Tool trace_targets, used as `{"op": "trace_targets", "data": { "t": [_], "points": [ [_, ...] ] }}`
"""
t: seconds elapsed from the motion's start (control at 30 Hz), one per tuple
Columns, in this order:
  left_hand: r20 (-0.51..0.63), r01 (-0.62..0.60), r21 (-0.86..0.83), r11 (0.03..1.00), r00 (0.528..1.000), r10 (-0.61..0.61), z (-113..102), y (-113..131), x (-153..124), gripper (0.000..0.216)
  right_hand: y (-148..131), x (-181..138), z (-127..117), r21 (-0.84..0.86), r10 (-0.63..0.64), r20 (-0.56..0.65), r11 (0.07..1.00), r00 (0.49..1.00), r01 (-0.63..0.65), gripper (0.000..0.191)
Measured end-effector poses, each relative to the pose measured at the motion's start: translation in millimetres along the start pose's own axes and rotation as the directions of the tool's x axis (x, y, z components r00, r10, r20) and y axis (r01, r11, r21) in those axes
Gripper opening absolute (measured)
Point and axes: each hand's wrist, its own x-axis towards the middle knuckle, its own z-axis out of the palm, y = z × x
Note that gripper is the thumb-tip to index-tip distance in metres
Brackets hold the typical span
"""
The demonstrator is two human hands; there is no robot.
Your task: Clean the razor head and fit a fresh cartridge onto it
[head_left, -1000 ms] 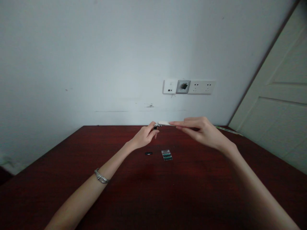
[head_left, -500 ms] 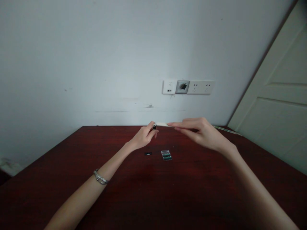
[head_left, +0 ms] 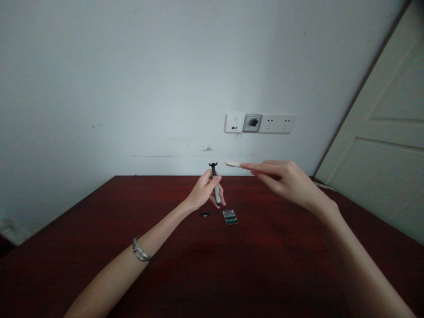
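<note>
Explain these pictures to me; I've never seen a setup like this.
There is no machine: these are a person's two bare hands. Every picture comes from one camera worn on the head, looking forward and down. The left hand holds a slim grey-and-black handle with a forked top. The right hand holds a white brush, bristles down, apart from the handle. On the dark red table lie a small black piece, too small to identify, and a flat clear-and-green case.
</note>
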Motion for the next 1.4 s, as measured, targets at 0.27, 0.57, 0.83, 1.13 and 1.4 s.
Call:
{"op": "trace_targets", "data": {
  "t": [0.27,0.57,0.83,1.13,1.4],
  "points": [
    [0.04,0.113,-0.074,0.991,0.993,-0.11,18.1,11.7,-4.5,0.025,-16.6,4.5,22.6,-0.271,-0.004,-0.022,0.962,1.0,-0.003,0.039],
    [0.019,0.115,-0.078,0.99,0.993,-0.114,22.3,16.5,-8.3,0.025,1.6,4.5,19.8,-0.253,0.041,-0.056,0.966,0.998,-0.054,0.038],
    [-0.042,0.037,-0.032,0.999,0.998,-0.039,24.4,18.5,-11.2,0.028,-3.2,6.8,24.5,-0.115,-0.02,-0.041,0.993,0.999,0.015,0.038],
    [-0.067,0.013,-0.028,1.0,0.998,-0.015,23.3,19.5,-10.7,0.027,0.9,8.5,33.4,0.059,0.019,-0.114,0.998,0.993,-0.012,0.036],
    [-0.024,-0.016,-0.013,1.0,1.0,0.016,19.2,24.8,-11.7,0.025,15.0,7.6,35.4,0.127,0.043,-0.117,0.992,0.992,-0.028,0.035]
  ]
}}
